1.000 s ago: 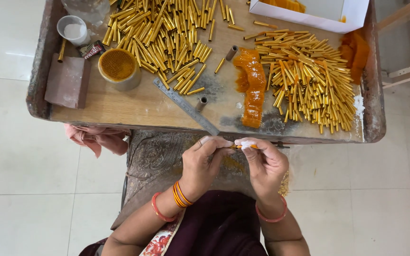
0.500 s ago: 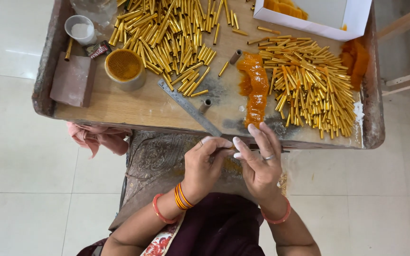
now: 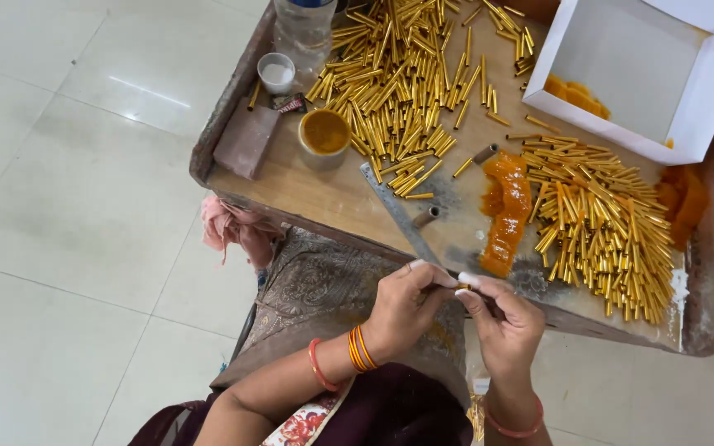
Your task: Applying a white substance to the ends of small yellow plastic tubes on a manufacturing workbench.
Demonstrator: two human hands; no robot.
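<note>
My left hand [image 3: 402,307] and my right hand [image 3: 497,318] meet just below the near edge of a low wooden tray table [image 3: 336,202]. Together they pinch a small gold tube [image 3: 462,287] between their fingertips, with a thin dark rod running through the right hand. On the table lie two heaps of gold tubes, one at the far middle [image 3: 402,78] and one at the right [image 3: 601,223]. A strip of orange paste [image 3: 503,211] lies between the heaps.
A metal ruler [image 3: 397,211] lies across the table. A small cup of orange paste [image 3: 325,136], a brown block [image 3: 247,142], a white cup [image 3: 276,72] and a clear bottle [image 3: 303,29] stand at the left. A white cardboard box [image 3: 642,70] sits far right. A pink cloth [image 3: 237,231] hangs below.
The view has shifted, so the table now sits further right and tilted. My right hand's fingers, spread half a second ago, have closed back onto the tube beside my left hand.
</note>
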